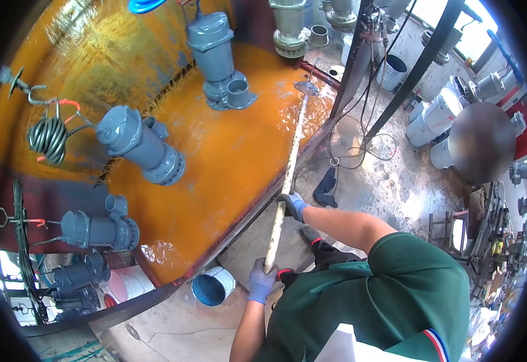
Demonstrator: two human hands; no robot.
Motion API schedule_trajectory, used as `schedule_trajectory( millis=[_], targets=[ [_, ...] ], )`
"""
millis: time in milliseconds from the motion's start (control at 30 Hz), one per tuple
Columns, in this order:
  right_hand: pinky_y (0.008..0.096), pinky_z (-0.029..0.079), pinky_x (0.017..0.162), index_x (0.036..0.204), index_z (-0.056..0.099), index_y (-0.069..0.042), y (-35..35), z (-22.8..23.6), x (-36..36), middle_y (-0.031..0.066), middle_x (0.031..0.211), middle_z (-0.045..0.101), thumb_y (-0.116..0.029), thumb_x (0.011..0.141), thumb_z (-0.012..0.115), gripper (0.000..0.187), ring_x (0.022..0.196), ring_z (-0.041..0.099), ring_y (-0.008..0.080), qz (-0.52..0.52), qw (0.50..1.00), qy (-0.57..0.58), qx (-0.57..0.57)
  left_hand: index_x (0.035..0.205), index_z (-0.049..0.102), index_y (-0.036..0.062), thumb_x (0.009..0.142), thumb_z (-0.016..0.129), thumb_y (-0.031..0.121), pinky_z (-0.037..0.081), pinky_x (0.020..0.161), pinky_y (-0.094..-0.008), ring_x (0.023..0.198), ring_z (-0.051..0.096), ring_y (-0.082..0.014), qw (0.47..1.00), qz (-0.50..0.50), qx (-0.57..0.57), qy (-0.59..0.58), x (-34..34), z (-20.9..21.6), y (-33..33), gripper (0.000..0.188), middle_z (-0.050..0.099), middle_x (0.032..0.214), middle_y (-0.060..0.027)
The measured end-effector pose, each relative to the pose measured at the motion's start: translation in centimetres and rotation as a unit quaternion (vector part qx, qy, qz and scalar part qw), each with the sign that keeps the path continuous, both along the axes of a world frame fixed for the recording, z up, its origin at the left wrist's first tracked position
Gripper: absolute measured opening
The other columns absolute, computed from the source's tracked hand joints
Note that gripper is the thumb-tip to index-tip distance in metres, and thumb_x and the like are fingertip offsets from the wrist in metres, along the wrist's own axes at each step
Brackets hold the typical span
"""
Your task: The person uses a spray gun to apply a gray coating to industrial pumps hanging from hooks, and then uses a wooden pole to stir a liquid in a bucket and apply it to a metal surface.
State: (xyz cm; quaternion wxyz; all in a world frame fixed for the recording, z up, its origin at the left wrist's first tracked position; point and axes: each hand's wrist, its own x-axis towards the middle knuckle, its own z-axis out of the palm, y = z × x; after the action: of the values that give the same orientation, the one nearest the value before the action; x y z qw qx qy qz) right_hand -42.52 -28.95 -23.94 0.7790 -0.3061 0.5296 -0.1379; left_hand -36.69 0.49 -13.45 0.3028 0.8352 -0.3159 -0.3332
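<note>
Both my hands wear grey-blue gloves and grip a long pale pole (287,172). My left hand (262,281) is closed around its near end. Farther up the shaft, my right hand (293,206) is wrapped around it, close to the tank's edge. The pole reaches away over the tank to a flat grey metal head (307,88), which lies at the surface in the far right corner. Orange-brown liquid (209,175) covers the tank floor, with ripples around that head. Grey-blue pumps (140,145) hang over the tank, one of them (218,60) upright near the back.
The tank's dark red rim (215,250) runs between me and the liquid. A bucket (213,286) with blue inside stands by my left hand. Cables (360,158) and a dark cloth (325,188) lie on the floor at right, near a slanted post (417,66). White buckets (435,114) stand beyond.
</note>
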Motion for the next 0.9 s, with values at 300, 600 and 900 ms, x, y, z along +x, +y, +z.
schedule_trajectory(
  millis=[300, 600, 900],
  targets=[
    [0.0462, 0.054, 0.091, 0.125, 0.054, 0.007, -10.3, -7.2, -1.5, 0.0302, 0.119, 0.066, -0.043, 0.081, 0.072, 0.069, 0.113, 0.065, 0.0429, 0.027, 0.945, 0.219, -0.242, 0.107, 0.059, 0.0018, 0.083, 0.076, 0.025, 0.053, 0.071, -0.042, 0.075, 0.065, -0.0269, 0.979, 0.039, 0.105, 0.17, -4.1, -0.3, -12.2, 0.037, 0.067, 0.085, -0.0137],
    [0.0456, 0.053, 0.088, 0.128, 0.052, 0.005, -11.1, -7.1, -1.9, 0.0252, 0.116, 0.065, -0.039, 0.084, 0.073, 0.066, 0.103, 0.064, 0.0381, 0.052, 0.962, 0.145, -0.226, 0.103, 0.053, 0.0048, 0.089, 0.075, 0.012, 0.041, 0.043, -0.0302, 0.05, 0.053, -0.0137, 0.994, 0.003, -0.026, 0.102, -4.2, -4.1, -10.6, 0.027, 0.058, 0.073, -0.0064],
    [0.0459, 0.047, 0.103, 0.13, 0.05, 0.011, -8.1, -1.4, -3.3, 0.0344, 0.127, 0.061, -0.048, 0.081, 0.073, 0.08, 0.124, 0.058, 0.0431, 0.113, 0.975, 0.117, -0.148, 0.104, 0.052, 0.0035, 0.094, 0.071, 0.01, 0.037, 0.041, -0.0265, 0.049, 0.049, -0.0093, 0.929, 0.136, 0.012, 0.343, -4.7, 3.5, -9.7, 0.022, 0.053, 0.068, -0.0017]
  ],
)
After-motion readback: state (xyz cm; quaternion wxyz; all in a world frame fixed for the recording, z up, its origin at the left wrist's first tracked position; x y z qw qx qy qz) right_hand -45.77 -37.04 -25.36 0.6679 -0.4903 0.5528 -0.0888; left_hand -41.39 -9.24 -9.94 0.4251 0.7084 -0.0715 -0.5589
